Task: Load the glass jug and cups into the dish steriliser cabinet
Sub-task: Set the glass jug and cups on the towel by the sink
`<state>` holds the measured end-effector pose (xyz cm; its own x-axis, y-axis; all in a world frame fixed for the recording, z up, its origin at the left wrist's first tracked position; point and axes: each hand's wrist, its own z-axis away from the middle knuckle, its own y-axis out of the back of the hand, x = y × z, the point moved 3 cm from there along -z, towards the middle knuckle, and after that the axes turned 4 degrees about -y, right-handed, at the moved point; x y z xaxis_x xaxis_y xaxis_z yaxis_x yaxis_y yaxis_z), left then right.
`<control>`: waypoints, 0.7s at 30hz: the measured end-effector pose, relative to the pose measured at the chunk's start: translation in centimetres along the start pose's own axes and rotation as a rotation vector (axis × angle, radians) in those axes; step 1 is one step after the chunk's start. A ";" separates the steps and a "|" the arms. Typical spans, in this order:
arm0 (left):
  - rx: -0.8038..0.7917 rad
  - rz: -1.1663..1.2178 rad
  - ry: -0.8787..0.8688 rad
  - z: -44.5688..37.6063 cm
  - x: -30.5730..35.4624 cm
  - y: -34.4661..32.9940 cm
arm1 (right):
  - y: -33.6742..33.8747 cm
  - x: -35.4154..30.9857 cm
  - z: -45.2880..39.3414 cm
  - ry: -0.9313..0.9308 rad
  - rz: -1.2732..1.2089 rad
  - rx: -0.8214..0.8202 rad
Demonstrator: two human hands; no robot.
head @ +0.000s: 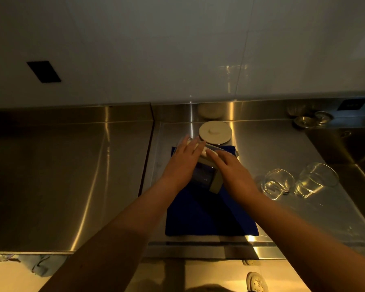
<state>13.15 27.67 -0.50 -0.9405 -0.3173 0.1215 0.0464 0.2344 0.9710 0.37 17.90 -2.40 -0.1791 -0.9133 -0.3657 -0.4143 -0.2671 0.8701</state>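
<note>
both hands [182, 163] [233, 171] on glass jug [202, 175]; no writing legible.

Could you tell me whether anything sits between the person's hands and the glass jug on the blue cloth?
Nothing visible does: the left hand and the right hand already rest on the glass jug, which lies on the blue cloth. The white lid sits just behind it, and the two glass cups stand off to the right, apart.
</note>
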 end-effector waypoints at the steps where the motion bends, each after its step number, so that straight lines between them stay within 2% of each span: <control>1: 0.007 -0.009 -0.010 0.0 -0.2 -0.1 | 0.1 -0.2 -0.2 -0.003 0.051 0.001; 7: 0.087 -0.089 -0.124 -0.4 -0.2 0.4 | 0.5 -0.1 -0.1 -0.063 0.057 -0.015; 12: 0.136 -0.044 -0.234 -1.6 0.0 2.0 | 1.1 0.3 -0.7 -0.082 0.041 0.001; 15: 0.151 0.018 -0.221 -2.3 0.5 2.9 | 2.6 1.2 -2.1 -0.119 -0.057 0.047; 17: 0.174 0.065 -0.183 -2.9 1.0 3.3 | 4.0 1.9 -2.9 -0.109 0.002 0.063; 21: 0.189 0.168 -0.132 -4.2 2.2 3.0 | 6.2 2.9 -3.5 -0.006 0.216 -0.012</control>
<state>12.60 23.84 3.56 -0.9612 -0.1400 0.2376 0.1535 0.4444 0.8826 0.39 12.52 3.10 -0.2676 -0.9481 -0.1719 -0.3550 -0.0688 0.9323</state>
